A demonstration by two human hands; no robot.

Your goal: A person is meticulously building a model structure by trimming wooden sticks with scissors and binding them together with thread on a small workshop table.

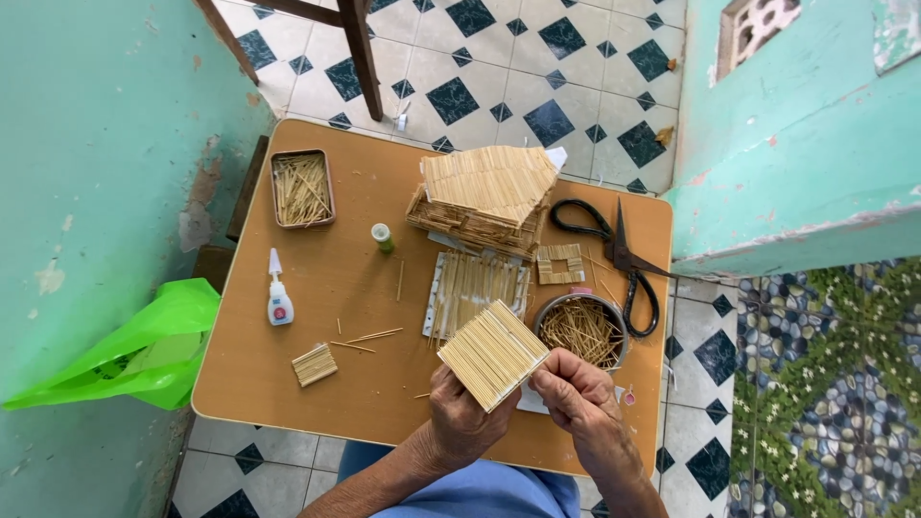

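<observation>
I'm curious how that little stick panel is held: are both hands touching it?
Touching. The head view shows the left hand gripping the stick panel from below, and the right hand pinching its right edge.

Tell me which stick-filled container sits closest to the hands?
The round metal bowl, beside the right hand. The rectangular tin sits at the table's far left corner.

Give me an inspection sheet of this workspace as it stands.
Surface: orange-brown table, stray sticks scattered on it.
Job's things: square stick panel held over the table's near edge; round tin of sticks beside it.
Clutter: stick house model, black scissors, glue bottle, rectangular tray of sticks, small stick bundle, green cap.
Hands: left hand and right hand both grip the panel.
Cables: nothing seen.
Surroundings: tiled floor, turquoise walls, green plastic bag on the left.
</observation>
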